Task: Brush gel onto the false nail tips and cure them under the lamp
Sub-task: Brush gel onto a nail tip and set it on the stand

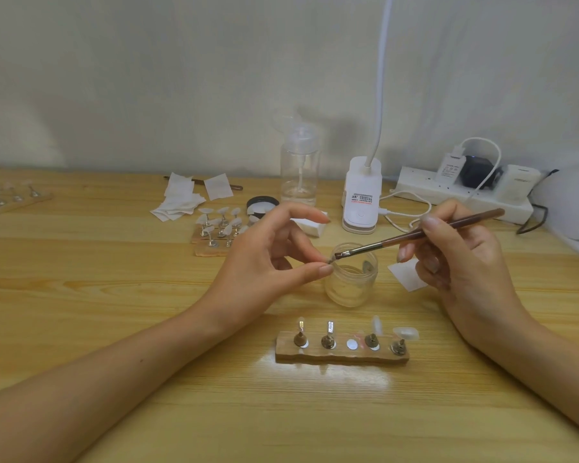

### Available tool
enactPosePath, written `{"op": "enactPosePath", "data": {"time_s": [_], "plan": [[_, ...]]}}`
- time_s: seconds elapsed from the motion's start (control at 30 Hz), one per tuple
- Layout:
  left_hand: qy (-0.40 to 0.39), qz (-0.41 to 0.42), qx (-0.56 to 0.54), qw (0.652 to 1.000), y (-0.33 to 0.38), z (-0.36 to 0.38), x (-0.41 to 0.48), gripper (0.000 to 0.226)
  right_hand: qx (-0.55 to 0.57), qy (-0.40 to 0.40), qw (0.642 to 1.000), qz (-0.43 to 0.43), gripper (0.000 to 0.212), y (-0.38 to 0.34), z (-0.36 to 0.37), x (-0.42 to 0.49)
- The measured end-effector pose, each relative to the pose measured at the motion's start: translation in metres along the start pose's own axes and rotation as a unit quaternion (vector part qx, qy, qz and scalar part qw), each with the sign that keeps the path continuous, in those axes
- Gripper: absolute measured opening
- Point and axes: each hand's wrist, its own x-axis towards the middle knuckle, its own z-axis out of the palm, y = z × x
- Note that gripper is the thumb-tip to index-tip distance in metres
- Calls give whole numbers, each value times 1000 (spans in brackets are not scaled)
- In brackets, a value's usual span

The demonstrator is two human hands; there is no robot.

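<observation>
A small piece (pixel 329 261), too small to be identified, is pinched between thumb and forefinger of the left hand (pixel 268 259) at the rim of an open jar (pixel 350 289). A brush (pixel 415 233) is gripped by the right hand's (pixel 455 255) fingers, its bristles touching that piece. False nail tips (pixel 405 333) are carried on a wooden holder (pixel 341 357), with open bench (pixel 114 262) on both sides.

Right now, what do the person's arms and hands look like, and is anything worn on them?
The left forearm and right forearm are bare: no sleeves show. The left hand and right hand carry no gloves, rings, watch or bracelet. The nails look unpainted.
</observation>
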Motion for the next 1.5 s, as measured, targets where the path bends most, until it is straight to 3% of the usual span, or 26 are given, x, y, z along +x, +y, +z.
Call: {"op": "enactPosePath", "data": {"time_s": [0.17,0.33,1.07,1.5], "plan": [[0,5,8,1000,-2,0,0,44,-16,28,999,25,19,1,1,2],[3,21,33,999,-1,0,-1,45,2,-1,1000,2,18,-1,1,-1],[15,48,66,997,1,2,-2,43,9,28,999,40,18,-1,1,1],[13,52,67,996,0,1,-2,42,11,0,1000,26,20,-1,2,0]]}}
